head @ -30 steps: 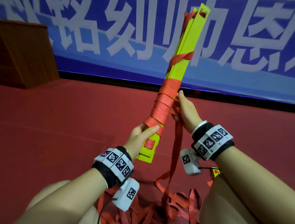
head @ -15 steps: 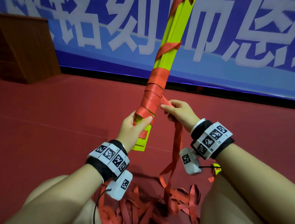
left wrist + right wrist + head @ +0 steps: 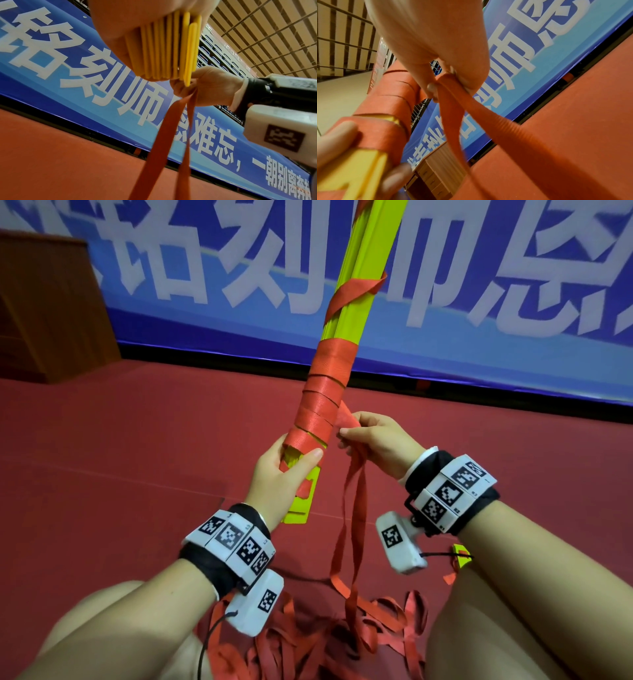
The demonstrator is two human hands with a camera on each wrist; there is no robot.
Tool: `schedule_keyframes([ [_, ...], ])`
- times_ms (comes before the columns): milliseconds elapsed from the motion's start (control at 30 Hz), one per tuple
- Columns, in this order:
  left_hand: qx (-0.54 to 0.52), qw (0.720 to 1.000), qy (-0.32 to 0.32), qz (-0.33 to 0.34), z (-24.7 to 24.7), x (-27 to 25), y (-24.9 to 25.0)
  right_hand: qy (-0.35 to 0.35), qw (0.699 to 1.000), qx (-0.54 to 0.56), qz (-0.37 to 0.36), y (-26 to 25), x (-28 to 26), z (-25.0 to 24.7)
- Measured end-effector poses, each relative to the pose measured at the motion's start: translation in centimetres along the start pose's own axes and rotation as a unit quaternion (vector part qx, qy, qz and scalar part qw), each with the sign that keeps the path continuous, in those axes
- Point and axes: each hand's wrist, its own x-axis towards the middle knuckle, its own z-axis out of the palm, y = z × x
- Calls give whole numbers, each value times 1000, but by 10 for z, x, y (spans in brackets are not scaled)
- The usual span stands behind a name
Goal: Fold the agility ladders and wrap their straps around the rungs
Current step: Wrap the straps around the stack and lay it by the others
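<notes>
The person's left hand [image 3: 284, 474] has a tight grip near the bottom of the bundle of yellow rungs [image 3: 363, 278]. The fingers are curled right round it. The bundle points up and away, leaning a little to the right, in front of the blue banner [image 3: 513, 337].

The person's right hand [image 3: 376, 440] pinches the red strap [image 3: 352, 508] between thumb and fingers, just beside the bundle. Two lengths of strap hang down from this pinch to a loose red pile [image 3: 325, 642] on the red floor [image 3: 102, 457], between the person's knees.

A second ago the right hand was close against the far side of the bundle. Now it has come round to the right side, next to the lowest wrap. The bundle has also been lifted, so its top end is out of the head view. It looks like one more loop has just gone round and the hand is pulling the strap snug.

The wound strap [image 3: 322, 405] covers the middle of the bundle in neat rings, with one slanted turn higher up. A lot of strap is still on the floor, so the wrapping is probably not close to done. If the pinch slips, the newest loop could go loose.
</notes>
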Motion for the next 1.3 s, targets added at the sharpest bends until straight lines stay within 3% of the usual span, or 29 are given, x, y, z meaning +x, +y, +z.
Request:
schedule_keyframes([
  [133, 31, 999, 14, 21, 2, 0, -2, 34, 999, 18, 0, -5, 0, 4],
  [333, 50, 999, 0, 15, 6, -2, -5, -3, 998, 48, 49, -7, -4, 7],
  [633, 69, 997, -11, 29, 3, 0, -7, -18, 998, 38, 39, -5, -4, -5],
  [900, 83, 996, -27, 24, 2, -1, -13, 18, 997, 47, 56, -4, -5, -3],
  [1133, 90, 995, -25, 38, 3, 1, -15, 67, 998, 7, 7, -5, -2, 3],
  [1200, 95, 994, -18, 46, 0, 3, -16, 58, 998, -40, 6, -6, -4, 6],
  [1300, 114, 992, -19, 48, -3, 6, -16, 8, 998, -35, 61, -9, -7, 8],
])
